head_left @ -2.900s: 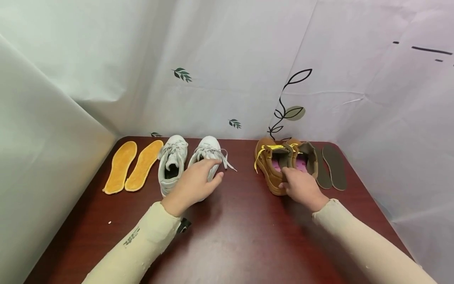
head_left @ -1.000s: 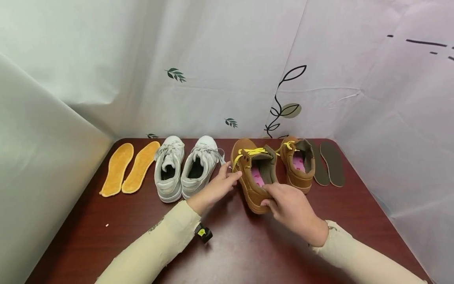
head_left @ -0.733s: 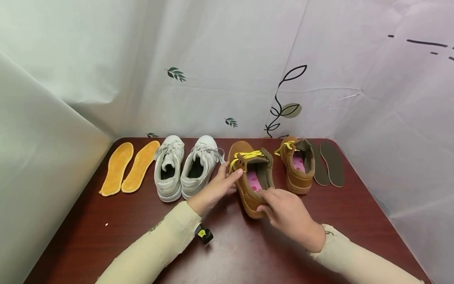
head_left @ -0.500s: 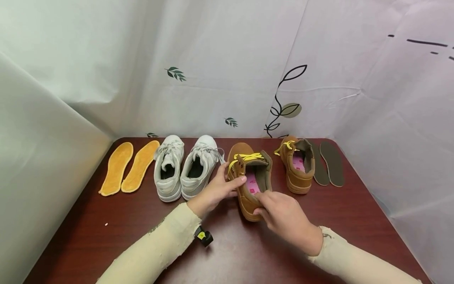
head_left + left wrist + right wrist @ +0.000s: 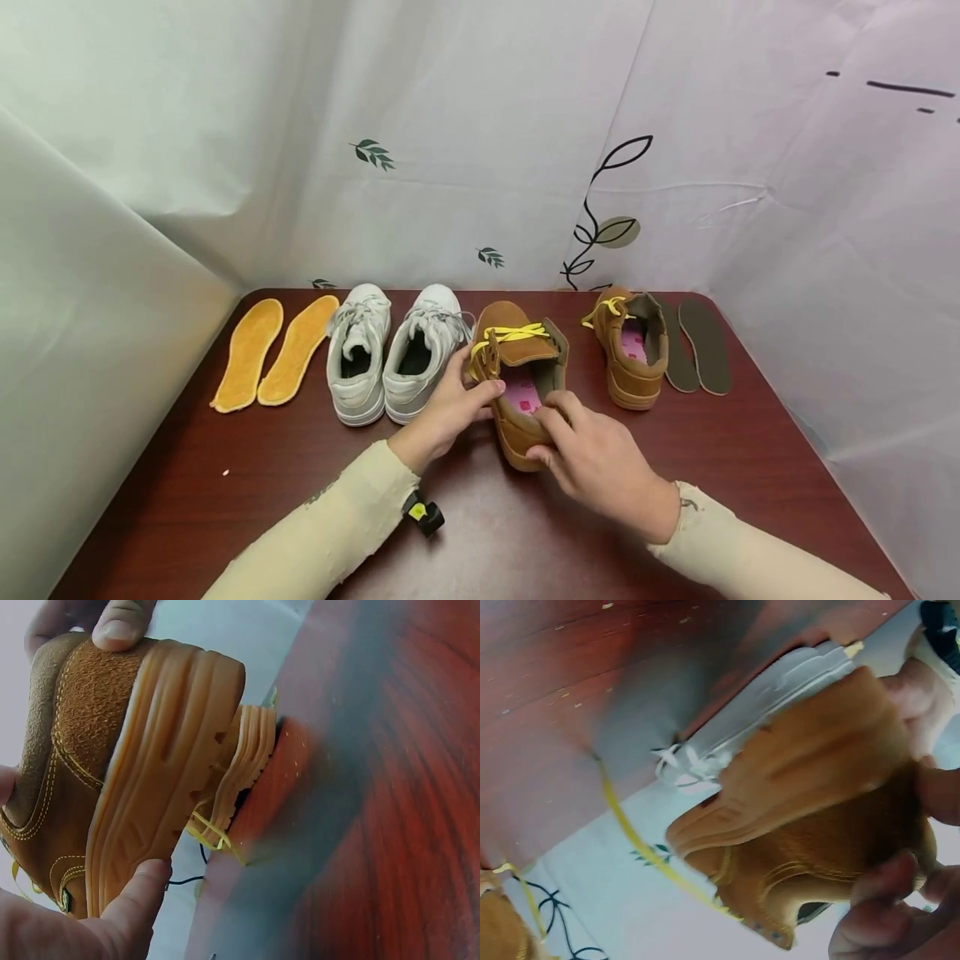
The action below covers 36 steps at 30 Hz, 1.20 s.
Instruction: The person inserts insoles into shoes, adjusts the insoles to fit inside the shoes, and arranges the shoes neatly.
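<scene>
A brown suede shoe (image 5: 517,437) with yellow laces is held up off the table, toe pointing away, as the left wrist view shows. My left hand (image 5: 444,407) grips its left side, thumb at the collar and a finger along the tan sole (image 5: 161,761). My right hand (image 5: 600,462) pinches the heel, with its thumb outside and fingers at the opening's rim. Inside lies a pink patterned insole (image 5: 521,395), partly covered by the fingers. The matching brown shoe (image 5: 633,385) stands on the table to the right, also with a pink insole.
Left of the held shoe stand two white sneakers (image 5: 358,398) with loose laces. Two yellow fuzzy insoles (image 5: 250,354) lie at the far left. Two dark insoles (image 5: 705,346) lie at the right. A pale curtain (image 5: 450,125) encloses the dark red table (image 5: 225,517).
The brown shoe has come away from its mate, leftward and nearer. My left hand has moved from above the white sneakers onto its side. Lately, my right fingers have shifted at the heel opening.
</scene>
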Motion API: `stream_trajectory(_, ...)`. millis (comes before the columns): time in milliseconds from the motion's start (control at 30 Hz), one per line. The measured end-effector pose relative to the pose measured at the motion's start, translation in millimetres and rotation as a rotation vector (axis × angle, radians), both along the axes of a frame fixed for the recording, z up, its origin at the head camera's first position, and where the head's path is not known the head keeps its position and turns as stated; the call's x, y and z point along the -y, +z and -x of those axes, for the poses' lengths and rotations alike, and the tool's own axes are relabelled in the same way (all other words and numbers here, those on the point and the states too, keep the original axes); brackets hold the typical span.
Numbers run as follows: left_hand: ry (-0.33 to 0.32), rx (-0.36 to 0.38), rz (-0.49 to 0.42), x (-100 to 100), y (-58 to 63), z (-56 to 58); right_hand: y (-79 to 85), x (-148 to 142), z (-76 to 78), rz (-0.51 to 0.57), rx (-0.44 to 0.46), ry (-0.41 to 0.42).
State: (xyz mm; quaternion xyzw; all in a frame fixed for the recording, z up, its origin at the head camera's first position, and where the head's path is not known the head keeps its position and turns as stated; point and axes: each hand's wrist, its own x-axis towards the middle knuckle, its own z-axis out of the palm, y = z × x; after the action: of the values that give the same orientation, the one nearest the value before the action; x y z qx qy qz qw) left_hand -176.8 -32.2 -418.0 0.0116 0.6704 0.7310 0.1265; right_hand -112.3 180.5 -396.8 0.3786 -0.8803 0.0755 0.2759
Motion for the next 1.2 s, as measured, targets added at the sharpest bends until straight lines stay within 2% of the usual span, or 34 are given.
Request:
stream_trajectory(133,0.017,0.023,-0.05,1.1,-0.6,-0.7,-5.1,-5.2,6.7,0.023,0.081,0.038)
stream_trajectory(267,-0.009,0.006,-0.014,4.7,-2.9,-0.5,-9.7,-9.2,11.2,0.041,0.154,0.144)
stream_trajectory(467,-0.075,-0.057,0.089,12.0,-1.9,-1.7,-14.5,-5.8,13.2,0.052,0.128,0.264)
stream_trajectory(733,-0.13,-0.022,0.158,19.9,-10.0,-4.0,-26.0,0.2,12.0,0.05,0.09,0.299)
stream_trajectory(933,-0.137,-0.082,0.263,25.4,-16.2,-6.3,-29.2,4.9,12.1,0.041,0.093,0.295)
stream_trajectory(1200,-0.137,-0.131,0.436,28.2,-17.9,-10.9,-36.6,9.9,11.9,0.017,0.104,0.287)
